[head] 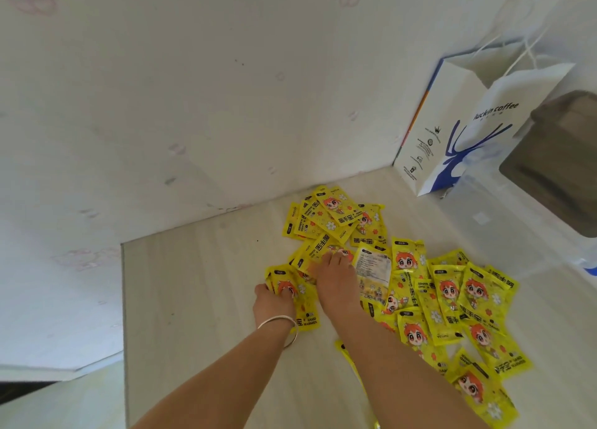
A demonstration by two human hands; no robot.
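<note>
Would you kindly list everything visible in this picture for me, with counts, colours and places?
hand-warmer packets: many, too overlapped to count, yellow, spread over the table's middle and right
face-down packet: one, white label showing, in the pile beside the right hand
stack of packets: one, yellow, in the left hand
paper bag: one, white with blue deer print, far right corner of the table
plastic box: one, clear, right edge, in front of the bag
table: one, pale wood
wall: white with faint pink flower prints, behind the table
bracelet: one, silver, left wrist
left hand: grips the stack
right hand: fingers rest on the pile
</note>
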